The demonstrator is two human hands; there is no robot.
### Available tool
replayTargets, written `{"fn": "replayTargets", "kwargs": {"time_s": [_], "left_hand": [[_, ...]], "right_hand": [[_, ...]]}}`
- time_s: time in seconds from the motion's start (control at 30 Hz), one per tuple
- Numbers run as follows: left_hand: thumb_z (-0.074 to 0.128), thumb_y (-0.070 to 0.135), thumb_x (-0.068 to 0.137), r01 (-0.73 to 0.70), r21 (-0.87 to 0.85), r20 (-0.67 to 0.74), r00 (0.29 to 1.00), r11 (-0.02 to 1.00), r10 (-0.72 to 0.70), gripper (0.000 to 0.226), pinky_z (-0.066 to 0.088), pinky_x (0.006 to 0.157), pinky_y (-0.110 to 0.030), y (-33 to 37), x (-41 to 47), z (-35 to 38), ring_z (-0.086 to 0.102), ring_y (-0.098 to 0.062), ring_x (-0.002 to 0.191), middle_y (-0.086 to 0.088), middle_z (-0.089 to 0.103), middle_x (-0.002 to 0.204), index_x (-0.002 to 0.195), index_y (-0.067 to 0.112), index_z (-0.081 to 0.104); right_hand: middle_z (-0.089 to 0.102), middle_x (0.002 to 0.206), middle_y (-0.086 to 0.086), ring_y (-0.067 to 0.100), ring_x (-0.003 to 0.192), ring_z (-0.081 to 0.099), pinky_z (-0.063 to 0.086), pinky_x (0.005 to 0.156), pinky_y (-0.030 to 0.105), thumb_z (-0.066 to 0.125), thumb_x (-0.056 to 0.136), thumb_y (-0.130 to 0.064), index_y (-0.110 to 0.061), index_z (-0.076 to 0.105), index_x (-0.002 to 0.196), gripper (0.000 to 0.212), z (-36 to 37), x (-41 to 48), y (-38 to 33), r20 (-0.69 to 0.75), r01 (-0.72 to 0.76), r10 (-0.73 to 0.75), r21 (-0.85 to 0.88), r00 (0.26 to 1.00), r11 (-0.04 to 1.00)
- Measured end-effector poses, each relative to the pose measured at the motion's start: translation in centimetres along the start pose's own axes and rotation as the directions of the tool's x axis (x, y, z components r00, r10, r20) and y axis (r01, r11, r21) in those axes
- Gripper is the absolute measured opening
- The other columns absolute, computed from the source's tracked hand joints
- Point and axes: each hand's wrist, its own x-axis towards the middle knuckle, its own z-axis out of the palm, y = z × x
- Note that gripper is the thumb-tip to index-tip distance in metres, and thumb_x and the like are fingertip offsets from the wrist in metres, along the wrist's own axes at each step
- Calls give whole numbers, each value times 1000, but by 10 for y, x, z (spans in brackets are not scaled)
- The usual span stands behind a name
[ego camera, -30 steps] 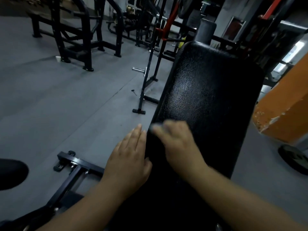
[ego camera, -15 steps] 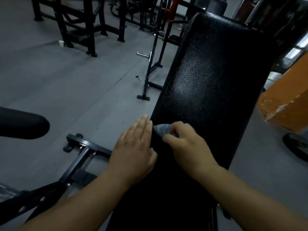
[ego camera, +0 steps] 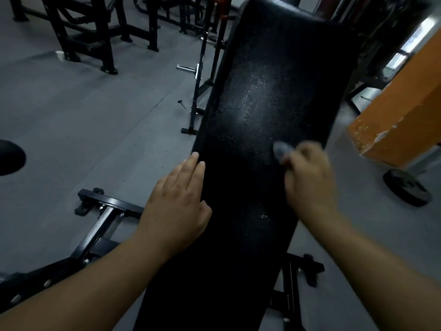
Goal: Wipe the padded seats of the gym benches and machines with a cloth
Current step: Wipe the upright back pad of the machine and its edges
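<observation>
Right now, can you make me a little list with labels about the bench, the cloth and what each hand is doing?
place: a gym with a grey floor
bench pad: black, long, shiny in the middle
cloth: small, grey, pressed on the pad near its right side
right hand: grips the cloth, looks blurred
left hand: fingers straight, rests on the pad's left edge
nearby: orange block and weight plate, both to the right

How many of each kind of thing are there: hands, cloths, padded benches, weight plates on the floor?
Hands: 2, left hand and right hand
Cloth: 1
Padded bench: 1
Weight plate: 1
Total: 5
</observation>
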Motion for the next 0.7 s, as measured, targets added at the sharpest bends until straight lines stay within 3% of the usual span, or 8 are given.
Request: {"fn": "replayTargets", "kwargs": {"time_s": [0.07,0.2,0.27,0.4,0.47,0.57,0.63,0.7], "left_hand": [[43,35,82,-4,-12,1,1000,1000,4,72,43,105,-47,9,2,5,42,-31,139,-12,32,159,148,6,40],[38,37,81,-47,3,2,999,999,47,74,42,105,-47,27,6,13,36,-29,142,-12,30,160,148,6,39],[37,37,81,-72,6,6,997,997,72,74,40,107,-47,34,7,16,32,-29,145,-12,28,161,149,8,38],[40,37,81,-124,15,8,992,992,123,74,38,108,-48,44,8,26,31,-31,146,-13,27,161,150,13,39],[41,38,80,-131,26,24,991,991,131,74,40,107,-48,46,5,30,32,-33,145,-14,29,160,150,13,41],[39,39,81,-136,39,47,990,990,134,74,40,108,-49,44,-4,30,30,-32,146,-15,28,161,150,12,39],[40,39,83,-144,49,42,989,988,142,72,39,108,-48,40,-12,29,29,-31,147,-14,27,161,151,13,38],[42,39,84,-151,56,33,988,987,149,71,38,108,-47,34,-20,30,29,-30,146,-13,28,161,150,12,39]], "right_hand": [[55,106,16,36,88,51,44,67,39,60,78,2,-8,67,92,18,8,23,-14,-87,-150,152,25,985,988],[60,121,11,29,110,55,50,93,36,58,91,-2,-4,69,111,22,8,-64,-16,162,168,-196,172,967,971],[60,112,8,27,104,56,51,87,35,61,90,1,-8,70,104,19,-12,-75,10,208,153,-175,117,962,981],[53,105,15,35,90,49,28,70,26,54,66,15,-7,65,100,42,-2,-17,11,16,-223,222,78,975,972],[57,111,13,35,91,51,39,77,32,48,70,5,-10,65,108,45,10,-40,-19,87,-20,9,123,996,992],[56,122,8,30,97,56,53,78,34,48,88,-14,-10,63,116,32,5,-120,-25,258,263,-313,211,914,941],[53,116,9,32,95,56,53,73,36,49,92,-18,-13,60,114,25,-3,-117,-5,235,216,-259,193,937,957],[51,104,12,33,88,51,48,65,38,47,87,-9,-11,60,102,20,-2,-71,3,85,30,-40,115,996,993]]}}
